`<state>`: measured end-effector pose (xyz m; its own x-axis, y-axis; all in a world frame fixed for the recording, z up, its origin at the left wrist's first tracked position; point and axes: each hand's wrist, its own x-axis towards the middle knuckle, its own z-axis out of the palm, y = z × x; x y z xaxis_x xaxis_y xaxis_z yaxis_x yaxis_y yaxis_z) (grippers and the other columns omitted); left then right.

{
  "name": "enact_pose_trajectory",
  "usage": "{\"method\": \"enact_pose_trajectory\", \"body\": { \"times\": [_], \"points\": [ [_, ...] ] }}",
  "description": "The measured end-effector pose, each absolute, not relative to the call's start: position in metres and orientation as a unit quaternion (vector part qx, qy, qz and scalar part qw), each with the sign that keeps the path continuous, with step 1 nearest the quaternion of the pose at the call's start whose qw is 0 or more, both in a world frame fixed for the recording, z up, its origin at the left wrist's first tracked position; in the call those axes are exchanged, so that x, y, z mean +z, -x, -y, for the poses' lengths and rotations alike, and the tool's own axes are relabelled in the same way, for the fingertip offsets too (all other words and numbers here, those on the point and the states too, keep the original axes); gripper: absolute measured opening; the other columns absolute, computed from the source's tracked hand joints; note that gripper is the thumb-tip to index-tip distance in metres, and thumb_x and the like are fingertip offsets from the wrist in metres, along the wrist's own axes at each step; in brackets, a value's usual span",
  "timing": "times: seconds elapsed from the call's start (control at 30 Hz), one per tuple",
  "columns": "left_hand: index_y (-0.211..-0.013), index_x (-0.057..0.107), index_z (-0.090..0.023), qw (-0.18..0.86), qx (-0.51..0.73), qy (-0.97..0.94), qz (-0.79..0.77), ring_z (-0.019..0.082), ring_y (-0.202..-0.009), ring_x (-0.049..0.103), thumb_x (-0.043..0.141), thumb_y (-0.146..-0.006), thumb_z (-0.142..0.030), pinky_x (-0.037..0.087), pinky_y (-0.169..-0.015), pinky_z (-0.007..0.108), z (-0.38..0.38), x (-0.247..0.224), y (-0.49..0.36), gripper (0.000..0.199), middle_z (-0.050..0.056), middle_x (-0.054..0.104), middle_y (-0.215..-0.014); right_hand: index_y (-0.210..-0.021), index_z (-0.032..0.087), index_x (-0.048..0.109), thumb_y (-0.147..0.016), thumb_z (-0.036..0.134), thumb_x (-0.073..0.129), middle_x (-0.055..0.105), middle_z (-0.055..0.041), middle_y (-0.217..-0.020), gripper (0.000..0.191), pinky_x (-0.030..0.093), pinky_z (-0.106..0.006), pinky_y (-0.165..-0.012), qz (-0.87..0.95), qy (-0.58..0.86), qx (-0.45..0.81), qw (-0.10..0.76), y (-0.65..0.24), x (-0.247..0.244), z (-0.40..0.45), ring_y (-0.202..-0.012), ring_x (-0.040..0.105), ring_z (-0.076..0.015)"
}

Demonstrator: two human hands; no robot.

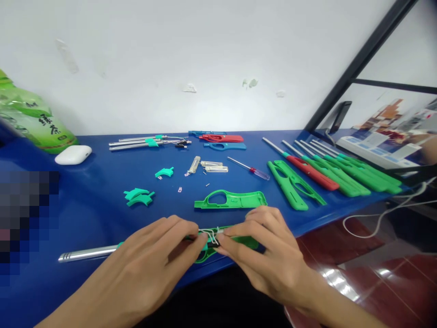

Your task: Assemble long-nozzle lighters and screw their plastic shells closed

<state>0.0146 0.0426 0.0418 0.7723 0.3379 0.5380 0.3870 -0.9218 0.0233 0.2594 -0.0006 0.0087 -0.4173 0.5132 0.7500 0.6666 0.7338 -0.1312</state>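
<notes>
Near the front edge of the blue table lies a green lighter shell (pixel 204 258) with a metal tube (pixel 88 253) reaching out to the left. My left hand (pixel 160 259) is closed on its left part, fingertips beside white wires (pixel 209 234) and a black piece. From the right, my right hand (pixel 269 246) pinches a small pale part (pixel 219 231) inside the shell. The fingers hide much of the shell. Just behind, another green shell half (pixel 235 200) lies with its hollow side up.
Teal triggers (pixel 139 197), clear tanks (pixel 211 166) and a screwdriver (pixel 251 169) lie mid-table. Tubes (pixel 136 143) and red and blue shells are behind. Assembled lighters (pixel 341 171) line the right, a bottle (pixel 34 118) and white case (pixel 73 155) the left.
</notes>
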Motion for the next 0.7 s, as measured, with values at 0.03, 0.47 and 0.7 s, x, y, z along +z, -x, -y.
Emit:
{"method": "enact_pose_trajectory", "body": {
  "times": [0.03,0.47,0.7],
  "points": [
    [-0.102,0.066,-0.021,0.034,-0.270,0.943,0.191,0.012,-0.077,0.068,0.032,-0.113,-0.013,0.055,-0.072,0.021,-0.043,0.040,-0.013,0.036,-0.001,0.073,-0.092,-0.098,0.017,0.079,-0.098,0.011,0.073,0.079,-0.0027,-0.092,0.008,0.046,-0.038,-0.084,0.844,0.343,-0.106,0.398,-0.261,0.009,0.000,-0.085,0.056,-0.0184],
    [-0.137,0.062,-0.023,0.009,-0.222,0.951,0.214,0.015,-0.096,0.067,0.039,-0.107,-0.009,0.057,-0.086,0.025,-0.036,0.017,0.003,0.040,0.003,0.071,-0.110,-0.121,0.019,0.074,-0.101,0.029,0.076,0.077,-0.0073,-0.114,0.022,0.047,-0.040,-0.093,0.863,0.346,-0.056,0.363,-0.273,0.011,-0.004,-0.103,0.064,-0.0222],
    [-0.137,0.066,-0.030,0.027,-0.330,0.895,0.298,0.015,-0.112,0.062,0.047,-0.102,-0.002,0.051,-0.100,0.026,-0.028,0.008,0.015,0.049,0.001,0.067,-0.121,-0.135,0.019,0.066,-0.101,0.039,0.074,0.076,-0.0070,-0.121,0.040,0.044,-0.041,-0.101,0.859,0.384,0.011,0.340,-0.277,0.013,-0.003,-0.109,0.065,-0.0239]
  ]
}}
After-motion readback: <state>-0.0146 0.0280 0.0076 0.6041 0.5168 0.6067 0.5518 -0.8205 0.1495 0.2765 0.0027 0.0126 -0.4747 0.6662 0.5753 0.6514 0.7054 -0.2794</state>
